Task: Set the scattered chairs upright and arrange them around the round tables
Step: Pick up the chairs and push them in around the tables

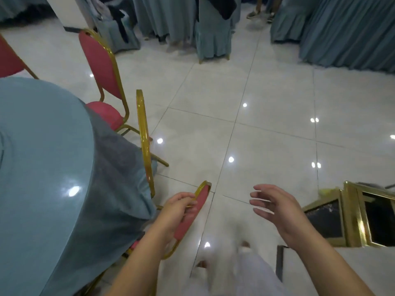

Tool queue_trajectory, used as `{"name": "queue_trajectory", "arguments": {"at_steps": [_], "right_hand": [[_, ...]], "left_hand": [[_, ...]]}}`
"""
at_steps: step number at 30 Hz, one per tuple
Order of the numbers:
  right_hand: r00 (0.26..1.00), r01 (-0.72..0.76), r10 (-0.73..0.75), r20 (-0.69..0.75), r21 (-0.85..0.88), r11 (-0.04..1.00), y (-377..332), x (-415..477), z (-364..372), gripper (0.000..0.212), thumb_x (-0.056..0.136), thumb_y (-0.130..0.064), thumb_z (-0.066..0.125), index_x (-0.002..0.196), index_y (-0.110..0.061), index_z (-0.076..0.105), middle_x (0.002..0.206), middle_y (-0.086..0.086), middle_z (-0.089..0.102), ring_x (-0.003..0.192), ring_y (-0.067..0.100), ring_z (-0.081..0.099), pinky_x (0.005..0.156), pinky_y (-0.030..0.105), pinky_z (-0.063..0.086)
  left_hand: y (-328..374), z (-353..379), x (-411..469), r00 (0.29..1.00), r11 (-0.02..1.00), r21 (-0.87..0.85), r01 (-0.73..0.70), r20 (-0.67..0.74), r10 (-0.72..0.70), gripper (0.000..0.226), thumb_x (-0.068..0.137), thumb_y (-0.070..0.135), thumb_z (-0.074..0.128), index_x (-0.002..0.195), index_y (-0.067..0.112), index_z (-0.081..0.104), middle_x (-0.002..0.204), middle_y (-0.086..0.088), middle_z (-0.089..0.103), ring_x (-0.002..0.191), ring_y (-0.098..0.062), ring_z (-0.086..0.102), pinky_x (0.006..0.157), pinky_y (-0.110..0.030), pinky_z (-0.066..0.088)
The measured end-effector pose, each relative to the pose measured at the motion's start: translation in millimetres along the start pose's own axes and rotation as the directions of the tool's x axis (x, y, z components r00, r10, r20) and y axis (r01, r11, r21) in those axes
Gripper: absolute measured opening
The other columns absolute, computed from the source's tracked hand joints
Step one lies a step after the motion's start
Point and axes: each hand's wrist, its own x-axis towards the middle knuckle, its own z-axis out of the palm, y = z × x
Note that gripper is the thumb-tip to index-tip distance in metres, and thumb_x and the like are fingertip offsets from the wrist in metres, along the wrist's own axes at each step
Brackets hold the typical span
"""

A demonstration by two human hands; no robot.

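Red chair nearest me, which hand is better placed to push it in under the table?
Left, probably. The left hand already grips the red chair at its gold backrest frame beside the round table. The right hand hangs open, touching nothing.

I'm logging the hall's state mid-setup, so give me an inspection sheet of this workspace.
Surface: glossy white tiled floor, lamp glare spots.
Job's things: round table in blue cloth at left; three red chairs with gold frames at its edge: far chair, middle chair seen edge-on, near chair.
Clutter: gold-framed pieces lying on the floor at right.
Grippers: left hand grips the near chair's back; right hand open, empty.
Cables: nothing seen.
Surroundings: blue-draped tables and covered chairs at the far side.
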Motion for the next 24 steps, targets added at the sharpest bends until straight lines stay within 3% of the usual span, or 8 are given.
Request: {"name": "queue_trajectory", "arguments": {"at_steps": [2,6,9,11,14,17,20,24], "right_hand": [[0.997,-0.074,0.074,0.004,0.000,0.997,-1.4,42.2,-1.9,0.016,0.092,-0.021,0.063,0.096,-0.010,0.074,0.096,0.013,0.075,0.088,0.028,0.073,0.080,0.041,0.058],[0.980,-0.190,0.196,0.048,-0.095,0.977,-6.3,135.3,-5.9,0.019,0.092,-0.018,0.063,0.101,-0.003,0.071,0.095,0.016,0.073,0.088,0.031,0.071,0.085,0.044,0.056],[0.956,-0.237,0.266,0.123,-0.209,0.949,-15.0,211.6,-9.2,0.017,0.094,-0.016,0.062,0.100,-0.002,0.070,0.095,0.018,0.072,0.083,0.030,0.068,0.072,0.036,0.056],[0.945,-0.260,0.303,0.123,-0.280,0.924,-16.0,252.6,-12.1,0.015,0.095,-0.015,0.061,0.099,-0.002,0.069,0.094,0.018,0.069,0.078,0.027,0.066,0.060,0.029,0.055],[0.935,-0.310,0.351,0.057,-0.354,0.882,-1.6,307.1,-21.0,0.014,0.096,-0.017,0.060,0.098,-0.006,0.068,0.097,0.018,0.070,0.080,0.026,0.064,0.066,0.030,0.054],[0.922,-0.344,0.387,0.022,-0.418,0.841,24.2,361.0,-22.1,0.012,0.095,-0.018,0.060,0.095,-0.009,0.069,0.099,0.018,0.071,0.081,0.025,0.064,0.073,0.035,0.051],[0.907,-0.366,0.421,0.001,-0.494,0.789,57.1,415.3,-16.6,0.010,0.093,-0.017,0.061,0.093,-0.011,0.069,0.097,0.016,0.071,0.081,0.024,0.064,0.074,0.035,0.050],[0.906,-0.368,0.423,-0.027,-0.544,0.754,108.8,464.5,-8.4,0.009,0.092,-0.018,0.061,0.093,-0.015,0.069,0.095,0.009,0.071,0.080,0.020,0.067,0.075,0.033,0.051]], "left_hand": [[13.8,10.8,38.9,1.000,0.999,0.038,0.013,-0.024,-0.012,0.016,0.093,0.008,0.058,0.105,0.011,0.068,0.090,-0.010,0.071,0.078,-0.020,0.063,0.069,-0.033,0.054],[17.3,32.5,110.9,0.989,0.980,0.162,0.118,-0.112,-0.101,0.015,0.090,0.017,0.059,0.099,0.021,0.071,0.097,-0.010,0.073,0.084,-0.021,0.067,0.086,-0.041,0.056],[19.7,52.5,164.8,0.969,0.952,0.220,0.213,-0.170,-0.178,0.025,0.077,0.035,0.060,0.098,0.025,0.069,0.099,-0.007,0.072,0.095,-0.026,0.068,0.093,-0.046,0.054],[18.3,63.6,203.9,0.958,0.914,0.308,0.262,-0.195,-0.209,0.031,0.072,0.039,0.058,0.096,0.024,0.069,0.097,-0.004,0.072,0.090,-0.025,0.068,0.085,-0.042,0.055],[6.4,80.5,257.8,0.947,0.806,0.496,0.322,-0.176,-0.271,0.033,0.077,0.039,0.053,0.095,0.015,0.068,0.095,-0.008,0.070,0.081,-0.022,0.065,0.068,-0.031,0.049],[-16.5,95.9,321.9,0.924,0.687,0.622,0.377,-0.199,-0.327,0.045,0.086,0.046,0.056,0.108,0.009,0.067,0.096,-0.007,0.067,0.086,-0.025,0.064,0.064,-0.029,0.044],[-44.6,109.9,398.8,0.925,0.545,0.754,0.368,-0.236,-0.298,0.051,0.082,0.043,0.064,0.123,0.012,0.058,0.115,-0.011,0.064,0.105,-0.030,0.062,0.081,-0.035,0.052],[-82.2,119.4,491.9,0.945,0.339,0.891,0.301,-0.230,-0.234,0.053,0.088,0.043,0.062,0.132,0.019,0.045,0.130,-0.010,0.049,0.120,-0.031,0.048,0.094,-0.044,0.044]]}}
